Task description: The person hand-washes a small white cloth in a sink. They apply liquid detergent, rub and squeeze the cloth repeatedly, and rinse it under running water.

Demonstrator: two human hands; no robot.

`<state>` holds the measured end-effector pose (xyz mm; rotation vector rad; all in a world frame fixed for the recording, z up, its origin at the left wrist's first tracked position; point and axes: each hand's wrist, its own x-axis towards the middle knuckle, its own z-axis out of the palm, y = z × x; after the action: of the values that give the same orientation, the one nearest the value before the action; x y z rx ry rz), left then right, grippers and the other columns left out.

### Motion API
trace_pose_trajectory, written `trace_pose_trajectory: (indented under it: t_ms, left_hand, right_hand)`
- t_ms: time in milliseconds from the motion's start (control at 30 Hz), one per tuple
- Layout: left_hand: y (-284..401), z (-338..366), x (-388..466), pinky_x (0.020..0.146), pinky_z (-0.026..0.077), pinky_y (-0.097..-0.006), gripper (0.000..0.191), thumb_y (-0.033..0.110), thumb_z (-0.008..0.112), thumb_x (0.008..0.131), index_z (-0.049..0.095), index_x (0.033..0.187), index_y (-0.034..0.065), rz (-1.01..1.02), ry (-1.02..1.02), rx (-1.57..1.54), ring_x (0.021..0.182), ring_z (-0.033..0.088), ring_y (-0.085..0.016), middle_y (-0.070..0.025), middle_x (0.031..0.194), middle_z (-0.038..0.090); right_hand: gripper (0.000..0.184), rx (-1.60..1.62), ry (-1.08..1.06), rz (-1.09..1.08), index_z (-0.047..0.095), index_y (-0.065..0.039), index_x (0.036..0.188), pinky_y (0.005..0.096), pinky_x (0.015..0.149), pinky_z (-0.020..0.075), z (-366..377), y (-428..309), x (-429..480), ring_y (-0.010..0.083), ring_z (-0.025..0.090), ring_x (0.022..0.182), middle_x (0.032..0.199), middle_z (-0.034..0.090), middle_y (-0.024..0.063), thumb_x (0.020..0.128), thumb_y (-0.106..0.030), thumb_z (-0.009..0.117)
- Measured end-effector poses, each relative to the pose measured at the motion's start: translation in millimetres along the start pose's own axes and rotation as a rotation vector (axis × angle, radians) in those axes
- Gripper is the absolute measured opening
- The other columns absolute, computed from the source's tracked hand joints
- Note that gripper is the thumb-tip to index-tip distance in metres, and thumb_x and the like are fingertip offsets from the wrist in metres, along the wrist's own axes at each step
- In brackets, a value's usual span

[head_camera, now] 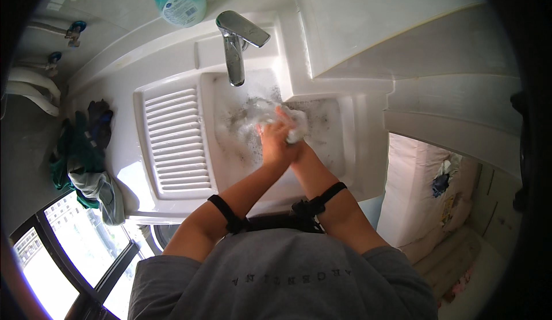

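Observation:
My left hand [275, 141] and my right hand [296, 150] are pressed together over the basin of a white sink [362, 147]. The left lies across the right and hides much of it. Thick white suds [298, 124] cover the fingers and blur with motion; whether a cloth is among them I cannot tell. Around the hands, cloudy, foamy water [319, 147] with dark specks fills the basin. Beyond them a chrome single-lever faucet [235, 57] reaches over the basin, and no stream shows from its spout.
A ribbed washboard [177, 141] is moulded into the sink's left side. Dark green and grey cloths [88, 160] hang over the left edge. A teal detergent bottle [181, 5] stands behind the faucet. A raised white ledge [345, 85] juts in at right. Windows [86, 238] are at lower left.

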<state>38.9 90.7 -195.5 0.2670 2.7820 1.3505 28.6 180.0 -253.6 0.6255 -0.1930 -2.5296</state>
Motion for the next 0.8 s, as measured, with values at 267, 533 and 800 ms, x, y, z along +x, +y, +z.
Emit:
trace_pose_trajectory:
  t_ms: [267, 533, 800]
  left_hand:
    - [-24.9, -23.6, 51.8, 0.071, 0.052, -0.0417, 0.027, 0.024, 0.072, 0.076, 0.064, 0.092, 0.0041, -0.430, -0.029, -0.277, 0.075, 0.067, -0.032, -0.0174, 0.082, 0.067]
    - [-64.8, -68.7, 62.1, 0.094, 0.047, -0.0327, 0.068, 0.019, 0.077, 0.080, 0.045, 0.139, 0.0052, -0.150, -0.643, -0.318, 0.113, 0.057, -0.019, -0.0124, 0.124, 0.059]
    - [-53.7, -95.3, 55.0, 0.080, 0.050, -0.0268, 0.037, 0.021, 0.070, 0.088, 0.061, 0.120, 0.0037, -0.751, -0.778, -0.837, 0.091, 0.062, -0.010, -0.0016, 0.101, 0.066]
  right_hand:
    - [0.033, -0.487, 0.528, -0.099, 0.060, -0.012, 0.099, 0.0372, 0.071, 0.0529, 26.3, 15.0, 12.7, 0.0172, 0.062, 0.082, 0.092, 0.063, 0.0034, 0.094, -0.045, 0.056]
    - [0.023, -0.862, 0.309, -0.228, 0.060, -0.006, 0.107, 0.0337, 0.089, 0.0458, 81.9, -24.4, -50.9, 0.0169, 0.059, 0.097, 0.105, 0.061, 0.0050, 0.094, -0.025, 0.060]
    - [0.010, -1.004, 0.417, -0.294, 0.062, -0.006, 0.095, 0.0275, 0.061, 0.0419, 74.0, -30.3, -67.9, 0.0090, 0.047, 0.060, 0.076, 0.053, -0.0039, 0.094, -0.016, 0.059]
